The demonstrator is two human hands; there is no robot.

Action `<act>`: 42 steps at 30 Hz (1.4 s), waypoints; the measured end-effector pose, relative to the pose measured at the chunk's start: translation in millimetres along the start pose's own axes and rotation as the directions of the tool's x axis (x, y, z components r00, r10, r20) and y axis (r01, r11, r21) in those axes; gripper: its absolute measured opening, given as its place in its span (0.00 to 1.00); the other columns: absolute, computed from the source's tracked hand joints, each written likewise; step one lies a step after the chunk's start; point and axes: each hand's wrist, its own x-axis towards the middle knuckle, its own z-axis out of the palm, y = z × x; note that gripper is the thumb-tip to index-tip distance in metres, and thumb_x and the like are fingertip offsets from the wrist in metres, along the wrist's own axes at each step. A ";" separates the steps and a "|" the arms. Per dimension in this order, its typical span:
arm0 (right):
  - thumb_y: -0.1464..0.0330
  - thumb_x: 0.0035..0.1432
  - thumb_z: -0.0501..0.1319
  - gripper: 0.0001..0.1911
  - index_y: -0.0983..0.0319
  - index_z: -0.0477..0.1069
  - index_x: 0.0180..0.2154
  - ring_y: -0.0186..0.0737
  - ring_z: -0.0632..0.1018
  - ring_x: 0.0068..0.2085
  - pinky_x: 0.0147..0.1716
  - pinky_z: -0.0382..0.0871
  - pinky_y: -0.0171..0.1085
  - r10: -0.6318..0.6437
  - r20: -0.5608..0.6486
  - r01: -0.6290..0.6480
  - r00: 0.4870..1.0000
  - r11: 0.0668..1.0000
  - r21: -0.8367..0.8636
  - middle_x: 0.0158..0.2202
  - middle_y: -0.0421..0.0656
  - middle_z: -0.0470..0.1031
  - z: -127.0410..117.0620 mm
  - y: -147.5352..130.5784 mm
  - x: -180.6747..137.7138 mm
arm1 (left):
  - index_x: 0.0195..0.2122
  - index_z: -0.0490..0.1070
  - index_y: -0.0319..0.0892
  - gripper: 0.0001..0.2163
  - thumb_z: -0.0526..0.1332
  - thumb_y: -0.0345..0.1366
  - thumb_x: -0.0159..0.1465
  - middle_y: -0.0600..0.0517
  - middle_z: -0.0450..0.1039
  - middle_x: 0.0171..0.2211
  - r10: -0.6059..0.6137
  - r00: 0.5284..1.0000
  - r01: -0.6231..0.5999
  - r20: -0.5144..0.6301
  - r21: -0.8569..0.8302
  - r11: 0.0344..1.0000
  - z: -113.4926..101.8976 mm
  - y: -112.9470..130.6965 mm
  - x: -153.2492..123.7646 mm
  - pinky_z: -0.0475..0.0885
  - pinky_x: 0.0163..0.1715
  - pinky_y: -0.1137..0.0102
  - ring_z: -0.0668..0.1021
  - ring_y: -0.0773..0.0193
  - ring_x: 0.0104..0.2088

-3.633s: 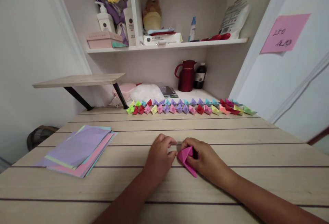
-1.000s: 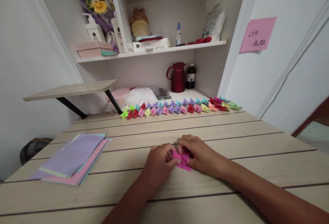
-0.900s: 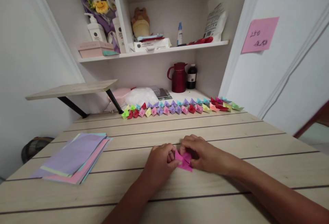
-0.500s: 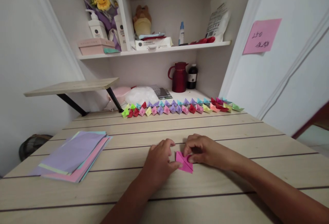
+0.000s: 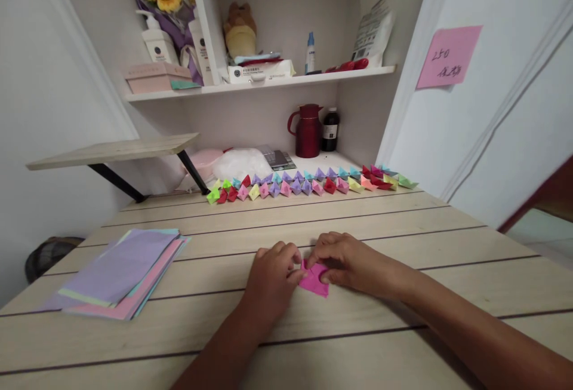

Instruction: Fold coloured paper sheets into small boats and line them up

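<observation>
Both hands meet at the worktop [image 5: 403, 223] centre. The left hand [image 5: 271, 275] and right hand [image 5: 347, 261] each close a fingertip grip on a half-folded magenta paper [image 5: 313, 278] lying flat between them. At 12 o'clock stands a row of finished folded pieces [image 5: 308, 184]; at 9 o'clock an unused paper stack [image 5: 119, 270] remains, so much folding appears left.

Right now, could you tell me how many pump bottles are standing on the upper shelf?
2. One white pump bottle stands at the shelf's left end, behind the pink box. A second pump bottle stands just right of it, beside the divider; others may be hidden.
</observation>
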 end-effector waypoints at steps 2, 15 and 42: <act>0.76 0.50 0.64 0.17 0.54 0.75 0.41 0.41 0.74 0.43 0.45 0.64 0.39 0.014 -0.008 -0.014 1.000 1.000 -0.004 0.41 0.41 0.75 1.4 1.0 -0.1 | 0.36 0.69 0.46 0.04 0.60 0.32 0.60 0.56 0.70 0.36 0.081 0.997 -0.081 0.008 0.070 0.994 -1.4 1.5 -0.6 0.60 0.41 0.67 0.72 0.64 0.37; 0.78 0.55 0.59 0.14 0.56 0.78 0.38 0.40 0.75 0.49 0.49 0.69 0.39 -0.061 -0.113 0.059 0.992 0.998 -0.019 0.46 0.43 0.76 19.8 -36.9 -31.5 | 0.48 0.71 0.49 0.13 0.56 0.30 0.64 0.52 0.72 0.50 0.265 0.964 -0.254 0.022 0.377 0.891 3.1 14.7 -51.4 0.66 0.44 0.63 0.72 0.58 0.48; 0.64 0.62 0.59 0.30 0.54 0.55 0.63 0.44 0.70 0.55 0.51 0.66 0.44 -0.039 -0.267 -0.054 0.963 0.941 -0.333 0.57 0.44 0.70 90.6 -103.1 -144.6 | 0.45 0.72 0.48 0.14 0.57 0.48 0.63 0.54 0.77 0.40 0.340 0.906 -0.274 -0.253 0.265 0.925 6.4 66.6 -165.6 0.61 0.57 0.57 0.77 0.63 0.41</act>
